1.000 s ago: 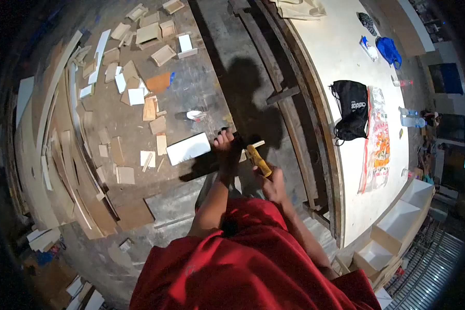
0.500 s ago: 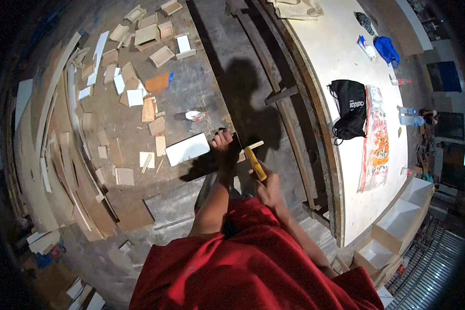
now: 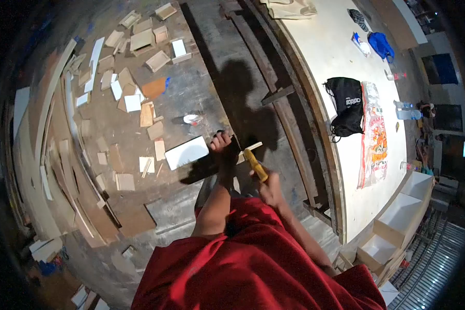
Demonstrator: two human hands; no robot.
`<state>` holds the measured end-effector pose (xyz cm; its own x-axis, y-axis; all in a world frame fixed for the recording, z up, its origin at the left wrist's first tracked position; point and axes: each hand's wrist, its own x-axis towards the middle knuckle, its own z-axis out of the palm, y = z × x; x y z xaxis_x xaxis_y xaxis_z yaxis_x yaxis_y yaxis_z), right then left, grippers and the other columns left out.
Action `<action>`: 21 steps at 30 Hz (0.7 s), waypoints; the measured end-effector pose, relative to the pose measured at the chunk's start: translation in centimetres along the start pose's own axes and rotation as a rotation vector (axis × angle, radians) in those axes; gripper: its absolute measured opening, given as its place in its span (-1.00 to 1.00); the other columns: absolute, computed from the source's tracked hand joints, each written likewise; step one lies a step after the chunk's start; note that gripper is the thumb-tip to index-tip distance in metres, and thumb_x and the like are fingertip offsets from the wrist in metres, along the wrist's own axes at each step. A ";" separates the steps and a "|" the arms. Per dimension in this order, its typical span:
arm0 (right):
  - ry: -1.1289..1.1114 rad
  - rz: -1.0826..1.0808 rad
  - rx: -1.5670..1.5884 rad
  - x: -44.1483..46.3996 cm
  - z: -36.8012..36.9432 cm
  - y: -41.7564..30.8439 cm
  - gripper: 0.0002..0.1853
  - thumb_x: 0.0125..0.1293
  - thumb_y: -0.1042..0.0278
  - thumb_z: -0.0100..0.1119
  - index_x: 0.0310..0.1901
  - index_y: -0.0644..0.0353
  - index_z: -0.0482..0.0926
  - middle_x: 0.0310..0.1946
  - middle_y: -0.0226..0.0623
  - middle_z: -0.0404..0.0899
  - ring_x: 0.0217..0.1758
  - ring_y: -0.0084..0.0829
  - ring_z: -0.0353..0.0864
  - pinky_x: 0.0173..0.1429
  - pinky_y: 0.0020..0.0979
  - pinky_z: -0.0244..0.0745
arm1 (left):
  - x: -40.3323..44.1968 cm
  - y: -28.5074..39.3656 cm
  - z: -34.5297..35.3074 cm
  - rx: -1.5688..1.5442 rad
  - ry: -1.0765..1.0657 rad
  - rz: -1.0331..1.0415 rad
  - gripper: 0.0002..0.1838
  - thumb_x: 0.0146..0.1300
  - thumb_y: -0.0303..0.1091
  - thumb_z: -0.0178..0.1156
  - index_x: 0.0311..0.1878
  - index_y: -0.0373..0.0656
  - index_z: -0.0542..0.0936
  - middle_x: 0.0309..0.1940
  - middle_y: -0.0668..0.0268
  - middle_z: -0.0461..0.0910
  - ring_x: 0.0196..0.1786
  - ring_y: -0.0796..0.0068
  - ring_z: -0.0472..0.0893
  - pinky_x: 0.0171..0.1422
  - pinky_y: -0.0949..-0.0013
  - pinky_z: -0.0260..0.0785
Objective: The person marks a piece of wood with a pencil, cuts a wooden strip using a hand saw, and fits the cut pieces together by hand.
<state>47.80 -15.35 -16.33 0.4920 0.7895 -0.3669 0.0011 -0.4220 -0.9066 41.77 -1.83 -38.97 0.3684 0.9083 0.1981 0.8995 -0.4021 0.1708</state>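
My right hand (image 3: 269, 187) is wrapped round the yellow handle of a handsaw (image 3: 256, 166). Its thin dark blade, seen nearly edge-on, points away from me past the workbench edge. By the blade lies a light wood strip (image 3: 253, 146), jutting out over the gap beside the bench. My left hand (image 3: 220, 140) rests at the bench edge, left of the blade, with its fingers curled in; what lies under them is hidden. Close to that hand is a white rectangular board (image 3: 187, 152) on the bench. A small white and red item (image 3: 192, 119) sits just beyond.
The dark workbench (image 3: 191, 88) carries several small wooden boxes (image 3: 142, 41), offcuts and long strips (image 3: 70, 170). Across the gap, a pale table (image 3: 310, 57) holds a black drawstring bag (image 3: 346, 106), a printed plastic bag (image 3: 373, 139) and bottles (image 3: 409, 114). White-lined wooden boxes (image 3: 398, 219) stand at right.
The view has shifted slightly, so the surroundings sit a little differently in it. Both hands and the saw keep nearly the same places.
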 end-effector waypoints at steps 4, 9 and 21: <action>-0.013 0.194 -0.070 -0.6 -0.9 -3.3 -0.74 0.50 0.35 0.17 0.09 0.30 0.64 -0.26 -0.40 0.63 -0.19 -0.53 0.54 0.04 -0.43 0.46 | -0.5 0.0 -1.3 0.011 -0.106 0.013 -0.70 0.38 -0.19 0.11 0.10 -0.05 0.56 0.01 0.27 0.57 0.04 0.28 0.52 0.11 0.19 0.30; -0.036 0.090 -0.057 0.7 0.2 0.5 -0.82 0.44 0.40 0.19 -0.05 0.32 0.62 -0.32 -0.42 0.57 -0.22 -0.56 0.49 -0.08 -0.41 0.42 | 0.0 -0.2 -0.3 0.076 0.002 0.031 -0.74 0.40 -0.14 0.12 0.04 -0.03 0.56 0.00 0.29 0.57 0.00 0.29 0.54 0.10 0.19 0.28; 0.013 -0.065 -0.055 0.5 -0.7 1.4 -0.77 0.40 0.36 0.21 -0.03 0.33 0.64 -0.36 -0.39 0.57 -0.24 -0.55 0.48 -0.12 -0.42 0.40 | 0.8 0.1 -0.7 -0.112 0.037 -0.036 -0.73 0.34 -0.20 0.17 0.01 -0.11 0.57 0.00 0.22 0.58 0.00 0.24 0.54 0.06 0.15 0.32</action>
<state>48.65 -15.87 -17.66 0.5004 0.8103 -0.3049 0.0812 -0.3945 -0.9153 41.96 -1.22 -38.09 0.3258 0.9182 0.2254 0.8794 -0.3819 0.2844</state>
